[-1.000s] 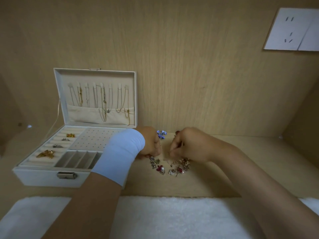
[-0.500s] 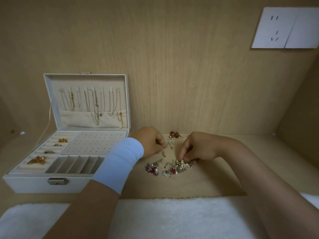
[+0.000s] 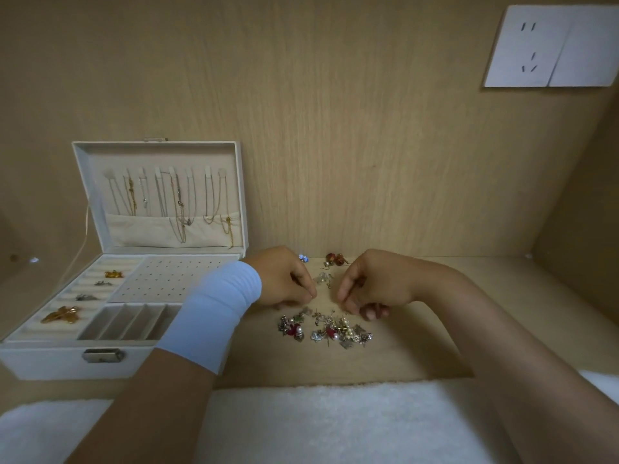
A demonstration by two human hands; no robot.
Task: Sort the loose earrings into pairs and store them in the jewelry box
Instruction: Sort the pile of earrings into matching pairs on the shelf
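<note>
Earrings [image 3: 325,328] lie heaped near the front edge of the shelf [image 3: 435,346], right of the open jewelry box [image 3: 50,360]. Left hand [image 3: 284,279] and right hand [image 3: 371,283] sit just behind the heap, fingers curled, tips pinched together; whether either holds a piece cannot be told. Red earrings [image 3: 336,259] lie at the back edge.

1. The loose earrings [image 3: 325,328], a tangled heap of silver, gold, pearl and dark-red pieces, are lying on the bench just right of the box.
2. Two red earrings [image 3: 336,258] are lying together at the back wall, apart from the heap.
3. A clear earring [image 3: 322,277] is lying between them and the heap.
4. A blue earring [image 3: 303,257] is only partly showing, left of the red ones.
5. The white jewelry box [image 3: 50,363] is standing open at left, with its lid upright.
</note>
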